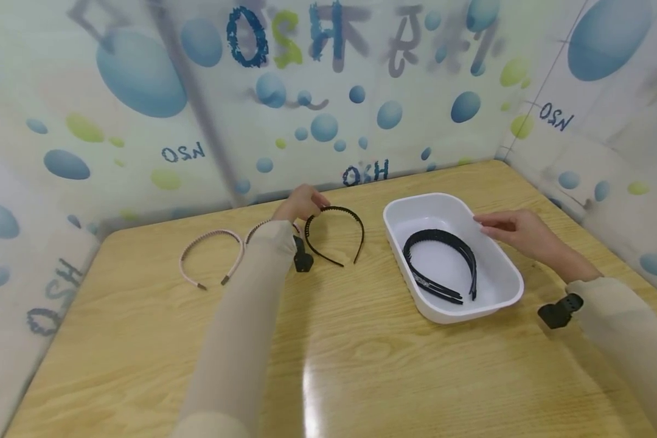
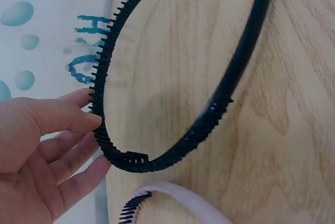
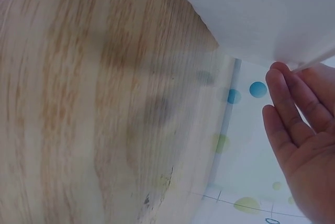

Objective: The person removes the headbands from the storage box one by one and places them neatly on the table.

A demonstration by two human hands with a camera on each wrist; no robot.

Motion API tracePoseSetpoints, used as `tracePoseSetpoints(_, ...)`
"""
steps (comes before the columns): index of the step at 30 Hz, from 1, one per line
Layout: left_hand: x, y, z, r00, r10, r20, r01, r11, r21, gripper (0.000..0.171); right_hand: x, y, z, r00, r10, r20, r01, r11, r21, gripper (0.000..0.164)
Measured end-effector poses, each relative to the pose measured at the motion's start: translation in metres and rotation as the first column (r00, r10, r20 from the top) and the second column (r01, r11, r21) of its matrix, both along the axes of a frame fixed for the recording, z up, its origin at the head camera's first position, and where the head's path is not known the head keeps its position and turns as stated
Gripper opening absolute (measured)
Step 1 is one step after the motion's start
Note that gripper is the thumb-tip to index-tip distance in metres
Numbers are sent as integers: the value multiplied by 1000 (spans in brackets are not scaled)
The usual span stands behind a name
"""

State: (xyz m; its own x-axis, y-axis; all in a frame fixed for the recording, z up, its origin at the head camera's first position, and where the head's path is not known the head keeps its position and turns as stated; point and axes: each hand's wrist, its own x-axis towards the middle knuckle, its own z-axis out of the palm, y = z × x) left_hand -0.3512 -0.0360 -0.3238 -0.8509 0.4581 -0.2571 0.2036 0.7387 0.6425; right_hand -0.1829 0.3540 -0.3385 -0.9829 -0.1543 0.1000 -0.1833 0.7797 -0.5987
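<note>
My left hand (image 1: 302, 202) pinches a black headband (image 1: 362, 234) with comb teeth between thumb and fingers, at the back of the table. In the left wrist view, the thumb presses the toothed band (image 2: 246, 51) near its curved top. My right hand (image 1: 525, 234) holds the right rim of a white plastic tub (image 1: 495, 283); in the right wrist view its fingers (image 3: 282, 96) lie against the tub's outer side. Inside the tub, several black headbands (image 1: 432, 235) lie bunched together, one with a glittery patch.
Left of the black headband, a pale pink headband (image 1: 182, 261) lies on the wooden table (image 1: 361, 365). Beside it, a second pink headband (image 1: 258, 225) is partly covered by my left forearm. A wall covering (image 1: 306, 146) with printed bubbles stands behind the table's back edge.
</note>
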Motion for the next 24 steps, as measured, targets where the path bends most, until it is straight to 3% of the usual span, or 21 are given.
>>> tracePoseSetpoints(10, -3, -1, -13, 995, 21, -102, -16, 999, 48, 37, -1, 0, -1, 1000, -8, 13, 8, 1000, -14, 37)
tracePoseSetpoints(24, -8, 6, -24, 994, 52, -94, -45, 997, 68, 41, -1, 3, -3, 1000, -12, 4, 12, 1000, -13, 36)
